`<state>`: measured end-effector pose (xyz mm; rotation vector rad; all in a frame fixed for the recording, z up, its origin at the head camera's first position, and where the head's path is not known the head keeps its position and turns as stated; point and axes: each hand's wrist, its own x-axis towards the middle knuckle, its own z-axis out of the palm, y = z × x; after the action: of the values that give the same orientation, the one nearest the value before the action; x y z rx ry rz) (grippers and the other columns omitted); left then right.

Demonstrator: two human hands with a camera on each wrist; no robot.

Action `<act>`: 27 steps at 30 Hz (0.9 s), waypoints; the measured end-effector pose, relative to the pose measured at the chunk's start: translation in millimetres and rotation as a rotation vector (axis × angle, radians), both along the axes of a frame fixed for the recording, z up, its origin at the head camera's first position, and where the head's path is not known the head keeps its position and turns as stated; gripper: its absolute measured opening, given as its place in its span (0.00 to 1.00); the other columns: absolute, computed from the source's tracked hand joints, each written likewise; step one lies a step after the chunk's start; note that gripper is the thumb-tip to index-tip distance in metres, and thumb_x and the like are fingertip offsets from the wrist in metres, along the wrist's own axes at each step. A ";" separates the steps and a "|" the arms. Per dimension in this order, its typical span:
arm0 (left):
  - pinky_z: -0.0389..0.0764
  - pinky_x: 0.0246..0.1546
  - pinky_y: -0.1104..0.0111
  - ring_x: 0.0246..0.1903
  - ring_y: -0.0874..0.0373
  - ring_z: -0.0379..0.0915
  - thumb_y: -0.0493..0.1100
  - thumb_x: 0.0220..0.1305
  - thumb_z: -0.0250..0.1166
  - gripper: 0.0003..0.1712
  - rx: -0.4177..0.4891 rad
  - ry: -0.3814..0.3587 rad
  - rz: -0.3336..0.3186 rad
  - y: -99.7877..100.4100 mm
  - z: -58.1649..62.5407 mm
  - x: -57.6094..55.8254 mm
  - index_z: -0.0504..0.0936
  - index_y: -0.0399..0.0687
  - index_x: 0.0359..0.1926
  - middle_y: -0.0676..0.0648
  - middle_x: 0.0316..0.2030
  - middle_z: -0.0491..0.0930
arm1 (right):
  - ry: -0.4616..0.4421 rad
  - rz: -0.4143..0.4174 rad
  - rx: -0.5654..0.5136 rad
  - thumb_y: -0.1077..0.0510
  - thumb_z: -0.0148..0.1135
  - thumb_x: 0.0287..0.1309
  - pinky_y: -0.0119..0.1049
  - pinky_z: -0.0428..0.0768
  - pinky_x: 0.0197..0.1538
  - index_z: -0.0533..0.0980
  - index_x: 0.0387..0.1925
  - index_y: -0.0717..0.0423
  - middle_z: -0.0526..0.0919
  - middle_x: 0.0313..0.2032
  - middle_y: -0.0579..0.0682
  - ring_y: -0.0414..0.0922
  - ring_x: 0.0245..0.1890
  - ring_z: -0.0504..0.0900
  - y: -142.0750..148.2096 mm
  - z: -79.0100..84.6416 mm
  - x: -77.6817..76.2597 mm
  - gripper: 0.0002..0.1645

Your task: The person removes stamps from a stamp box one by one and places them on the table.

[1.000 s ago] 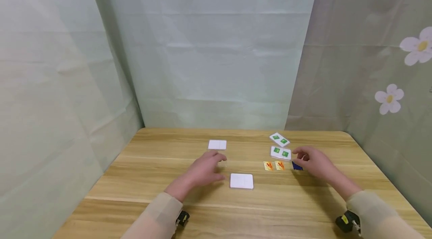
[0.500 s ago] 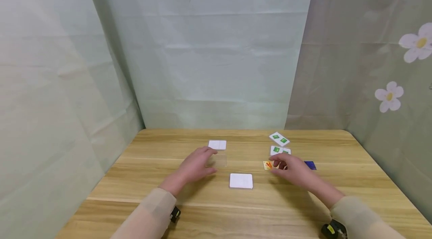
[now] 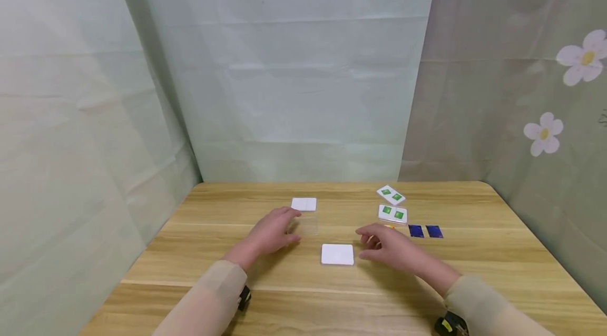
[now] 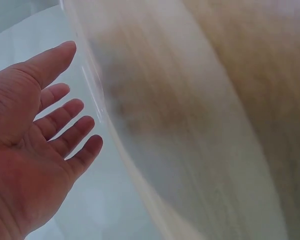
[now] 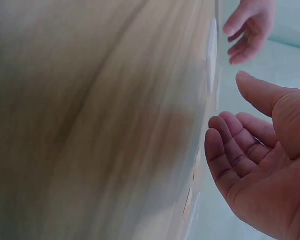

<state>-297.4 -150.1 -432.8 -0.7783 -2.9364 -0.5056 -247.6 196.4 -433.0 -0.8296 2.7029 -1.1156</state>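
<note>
Over the table's left middle, my left hand (image 3: 270,231) hovers beside a clear plastic holder (image 3: 310,225), partly covering it. Its fingers look relaxed in the left wrist view (image 4: 45,125), with nothing between them. To the right, my right hand (image 3: 391,246) is just right of a white rectangular card or stack (image 3: 337,255). Its fingers bend loosely and hold nothing in the right wrist view. Behind that hand, an orange-and-yellow square piece (image 3: 390,226) is mostly hidden. Two dark blue square pieces (image 3: 415,231) lie to its right.
A white card (image 3: 303,204) lies beyond the left hand. Two white cards with green squares, one tilted (image 3: 391,195) and one straighter (image 3: 392,214), lie at the back right. Cloth curtains (image 3: 303,72) stand around the wooden table (image 3: 303,299).
My right hand has moved left from the blue pieces, across the orange pieces, to beside the white card. My left hand has drawn slightly left, showing more of the clear holder.
</note>
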 end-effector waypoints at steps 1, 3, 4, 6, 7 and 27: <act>0.71 0.75 0.47 0.71 0.39 0.74 0.46 0.70 0.79 0.35 -0.002 -0.002 0.001 -0.1 -0.4 -0.9 0.79 0.39 0.72 0.37 0.70 0.79 | -0.012 0.004 -0.002 0.58 0.80 0.67 0.35 0.85 0.46 0.80 0.67 0.68 0.86 0.47 0.49 0.47 0.47 0.85 -2.3 0.1 0.7 0.32; 0.71 0.75 0.47 0.71 0.39 0.74 0.46 0.70 0.79 0.35 -0.002 -0.007 -0.003 -0.3 -0.6 -2.2 0.79 0.38 0.71 0.36 0.69 0.79 | -0.033 0.010 0.001 0.57 0.80 0.66 0.35 0.84 0.45 0.79 0.68 0.67 0.85 0.47 0.49 0.46 0.46 0.84 -6.6 0.1 1.9 0.34; 0.71 0.75 0.47 0.71 0.38 0.73 0.46 0.70 0.79 0.35 -0.002 -0.014 -0.004 -0.4 -0.4 -2.5 0.79 0.38 0.72 0.36 0.70 0.79 | -0.041 0.012 0.004 0.57 0.81 0.66 0.35 0.84 0.45 0.79 0.68 0.67 0.85 0.47 0.49 0.46 0.46 0.84 -8.7 -0.2 2.2 0.34; 0.71 0.75 0.46 0.71 0.38 0.73 0.45 0.70 0.79 0.35 0.007 -0.021 -0.008 -0.6 -0.1 -3.5 0.79 0.37 0.72 0.35 0.69 0.79 | -0.050 0.014 0.011 0.56 0.81 0.65 0.36 0.84 0.45 0.79 0.68 0.66 0.84 0.48 0.48 0.46 0.45 0.83 -12.5 -0.4 3.0 0.35; 0.72 0.74 0.46 0.70 0.37 0.74 0.45 0.70 0.80 0.35 0.011 -0.022 -0.011 -0.9 0.0 -3.9 0.79 0.37 0.71 0.35 0.69 0.79 | -0.049 0.014 0.018 0.56 0.82 0.65 0.36 0.83 0.45 0.79 0.68 0.66 0.84 0.48 0.48 0.45 0.44 0.82 -14.1 -0.4 3.3 0.36; 0.72 0.74 0.46 0.70 0.37 0.74 0.45 0.69 0.80 0.35 0.007 -0.060 0.026 -3.1 -6.0 -10.8 0.79 0.36 0.72 0.34 0.67 0.80 | -0.045 0.007 0.084 0.55 0.86 0.59 0.40 0.79 0.48 0.82 0.64 0.62 0.77 0.47 0.48 0.47 0.46 0.75 -22.7 -9.3 2.2 0.36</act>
<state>-308.2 -153.2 -438.8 -0.7361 -2.9930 -0.5468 -245.4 173.7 -442.3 -0.7911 2.6873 -0.9996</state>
